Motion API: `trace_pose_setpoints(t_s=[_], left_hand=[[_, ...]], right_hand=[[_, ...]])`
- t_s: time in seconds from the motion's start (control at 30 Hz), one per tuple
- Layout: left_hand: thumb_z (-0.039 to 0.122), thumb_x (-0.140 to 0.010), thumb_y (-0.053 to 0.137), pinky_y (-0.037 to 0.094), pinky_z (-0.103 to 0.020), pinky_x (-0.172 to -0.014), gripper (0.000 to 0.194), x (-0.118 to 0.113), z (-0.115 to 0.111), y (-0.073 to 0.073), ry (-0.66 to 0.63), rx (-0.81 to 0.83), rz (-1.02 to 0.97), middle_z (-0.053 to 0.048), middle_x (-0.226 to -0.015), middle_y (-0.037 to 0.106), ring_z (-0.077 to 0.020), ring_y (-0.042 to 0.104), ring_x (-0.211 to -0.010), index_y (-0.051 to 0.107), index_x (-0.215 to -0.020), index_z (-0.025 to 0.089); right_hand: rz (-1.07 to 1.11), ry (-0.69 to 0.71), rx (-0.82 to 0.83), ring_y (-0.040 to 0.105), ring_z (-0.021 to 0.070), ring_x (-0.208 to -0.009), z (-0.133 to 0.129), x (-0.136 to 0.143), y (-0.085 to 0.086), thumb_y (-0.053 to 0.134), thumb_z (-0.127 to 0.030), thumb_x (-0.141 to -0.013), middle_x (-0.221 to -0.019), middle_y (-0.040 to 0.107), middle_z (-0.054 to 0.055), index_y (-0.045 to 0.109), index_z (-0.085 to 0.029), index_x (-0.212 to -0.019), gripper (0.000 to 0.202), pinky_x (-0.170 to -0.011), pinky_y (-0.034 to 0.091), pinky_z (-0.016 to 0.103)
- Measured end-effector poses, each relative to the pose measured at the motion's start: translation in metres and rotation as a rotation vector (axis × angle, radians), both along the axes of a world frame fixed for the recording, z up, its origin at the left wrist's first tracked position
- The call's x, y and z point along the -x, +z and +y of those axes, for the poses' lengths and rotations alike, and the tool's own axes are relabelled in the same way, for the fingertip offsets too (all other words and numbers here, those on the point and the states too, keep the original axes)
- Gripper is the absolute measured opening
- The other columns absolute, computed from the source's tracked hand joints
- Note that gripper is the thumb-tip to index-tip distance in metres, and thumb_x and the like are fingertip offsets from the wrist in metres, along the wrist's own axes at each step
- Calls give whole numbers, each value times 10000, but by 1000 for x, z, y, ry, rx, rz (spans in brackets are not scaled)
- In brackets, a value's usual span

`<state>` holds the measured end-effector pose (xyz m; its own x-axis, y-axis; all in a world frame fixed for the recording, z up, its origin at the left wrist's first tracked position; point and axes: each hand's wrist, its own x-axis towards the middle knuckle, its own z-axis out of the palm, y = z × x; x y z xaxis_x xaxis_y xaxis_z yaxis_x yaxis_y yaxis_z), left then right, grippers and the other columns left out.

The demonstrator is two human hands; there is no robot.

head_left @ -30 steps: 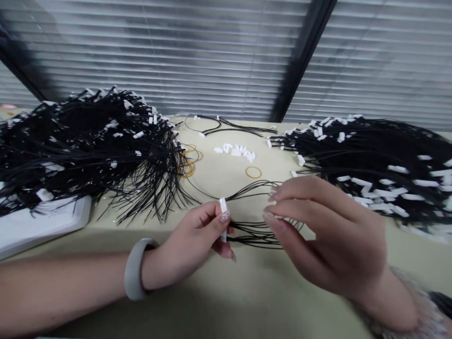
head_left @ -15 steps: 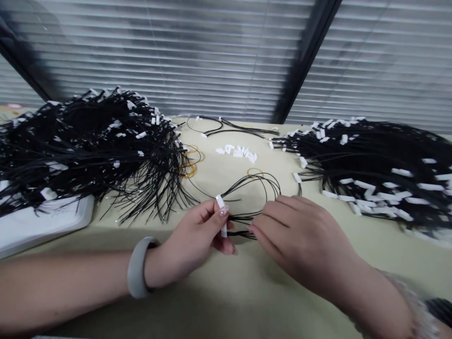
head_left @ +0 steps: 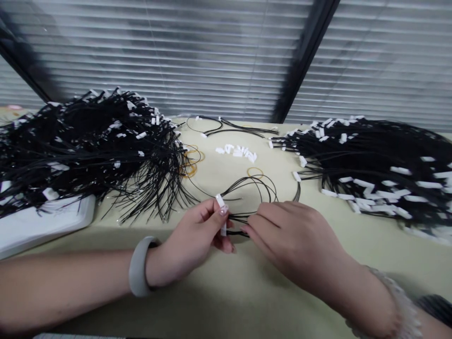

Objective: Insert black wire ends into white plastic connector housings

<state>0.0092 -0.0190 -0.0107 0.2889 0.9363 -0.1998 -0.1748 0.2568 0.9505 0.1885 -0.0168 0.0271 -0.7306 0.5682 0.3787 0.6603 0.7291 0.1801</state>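
Note:
Between the thumb and fingers of my left hand [head_left: 201, 226] is a white plastic connector [head_left: 219, 200], held upright and slightly tilted. Thin black wires [head_left: 243, 182] run from the connector's right side, some looping above my hands. My right hand [head_left: 293, 238] is closed around the black wires a short way right of the connector, its knuckles upward; the fingertips are partly hidden. Beyond my hands lies a small heap of loose white connectors [head_left: 238, 151].
A large tangle of black wires with white connectors [head_left: 88, 146] lies left, partly over a white tray [head_left: 70, 226]. Another wire pile [head_left: 381, 155] spreads on the right. Yellow rubber bands [head_left: 254, 172] and a few wires [head_left: 240, 130] lie between. Window blinds [head_left: 212, 56] stand behind the table.
My right hand has slid a little left along the wires, closer to the connector. My left hand keeps its hold and has hardly moved.

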Motion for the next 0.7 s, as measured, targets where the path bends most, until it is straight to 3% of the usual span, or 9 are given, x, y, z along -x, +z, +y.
trace_pose_setpoints(t_s=[0.27, 0.7], left_hand=[[408, -814, 530, 462, -206, -465, 294, 0, 1, 3, 0, -32, 24, 46, -638, 508, -72, 565, -453, 449, -702, 148], [422, -809, 530, 517, -241, -529, 309, -3, -1, 4, 46, -29, 43, 55, -621, 485, -70, 561, -493, 450, -674, 156]], right_hand=[[-55, -28, -48, 305, 145, -498, 1, 7, -5, 472, -58, -734, -564, 457, 6, 468, -185, -585, 196, -510, 148, 293], [-41, 36, -266, 378, 142, -530, -1, 1, 4, 430, -118, -800, -598, 515, 6, 598, -161, -746, 181, -512, 197, 299]])
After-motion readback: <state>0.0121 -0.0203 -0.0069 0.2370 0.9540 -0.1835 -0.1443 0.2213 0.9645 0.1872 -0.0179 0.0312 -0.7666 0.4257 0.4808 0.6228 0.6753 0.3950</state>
